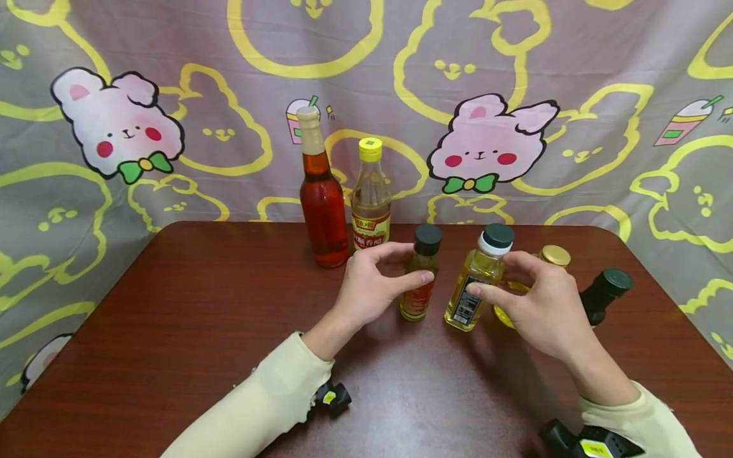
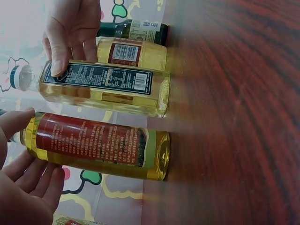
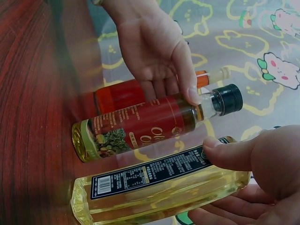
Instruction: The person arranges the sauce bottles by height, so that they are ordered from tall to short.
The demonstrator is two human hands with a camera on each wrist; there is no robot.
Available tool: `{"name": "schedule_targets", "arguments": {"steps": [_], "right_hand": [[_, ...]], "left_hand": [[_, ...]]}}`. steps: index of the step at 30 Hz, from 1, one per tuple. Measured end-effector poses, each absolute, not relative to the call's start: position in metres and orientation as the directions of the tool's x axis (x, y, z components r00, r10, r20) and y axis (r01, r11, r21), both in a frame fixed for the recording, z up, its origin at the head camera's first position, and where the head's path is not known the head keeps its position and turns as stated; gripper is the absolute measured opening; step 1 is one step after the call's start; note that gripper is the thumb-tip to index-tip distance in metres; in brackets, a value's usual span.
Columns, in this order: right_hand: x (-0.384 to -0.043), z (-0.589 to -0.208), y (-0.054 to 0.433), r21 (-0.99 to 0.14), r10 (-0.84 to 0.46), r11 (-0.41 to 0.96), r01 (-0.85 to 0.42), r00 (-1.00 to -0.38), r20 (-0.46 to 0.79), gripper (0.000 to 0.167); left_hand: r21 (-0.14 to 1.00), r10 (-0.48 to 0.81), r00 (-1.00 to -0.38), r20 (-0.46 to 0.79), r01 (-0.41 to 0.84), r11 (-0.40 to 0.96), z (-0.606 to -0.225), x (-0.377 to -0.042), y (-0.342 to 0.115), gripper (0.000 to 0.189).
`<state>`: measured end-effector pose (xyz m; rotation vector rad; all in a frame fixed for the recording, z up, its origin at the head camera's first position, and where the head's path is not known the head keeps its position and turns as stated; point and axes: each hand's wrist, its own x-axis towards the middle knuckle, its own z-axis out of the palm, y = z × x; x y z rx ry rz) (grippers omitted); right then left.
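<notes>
My left hand [image 1: 369, 286] grips the upper part of an olive oil bottle [image 1: 417, 302], thumb on the near side and fingers behind. That bottle has a black cap and a red label [image 3: 157, 117]. Beside it on the right, my right hand [image 1: 544, 312] holds a square clear bottle of pale yellow oil [image 1: 472, 286] with a dark green cap, white collar and black label [image 2: 103, 77]. The right thumb presses on this label, with the fingers round the far side. Both bottles stand close together, the square one tilted slightly in the head view.
Behind on the left stand a tall bottle of red liquid [image 1: 323, 210] and a yellow-capped bottle [image 1: 371, 200]. Partly hidden by the right hand are a gold-lidded oil bottle [image 1: 554, 256] and a dark green bottle [image 1: 607, 286]. A patterned cloth [image 1: 355, 38] hangs behind the brown table [image 1: 200, 318].
</notes>
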<state>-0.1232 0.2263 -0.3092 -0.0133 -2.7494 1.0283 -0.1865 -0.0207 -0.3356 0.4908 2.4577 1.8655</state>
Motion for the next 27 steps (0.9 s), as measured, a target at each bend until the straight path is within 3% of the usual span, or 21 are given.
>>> {"name": "schedule_targets", "arguments": {"steps": [27], "right_hand": [[-0.1226, -0.3104, 0.2232, -0.666, 0.117, 0.743, -0.07, -0.965, 0.233, 0.061]], "left_hand": [[0.956, 0.325, -0.934, 0.147, 0.219, 0.197, -0.3365, -0.1909, -0.0248, 0.046]]}}
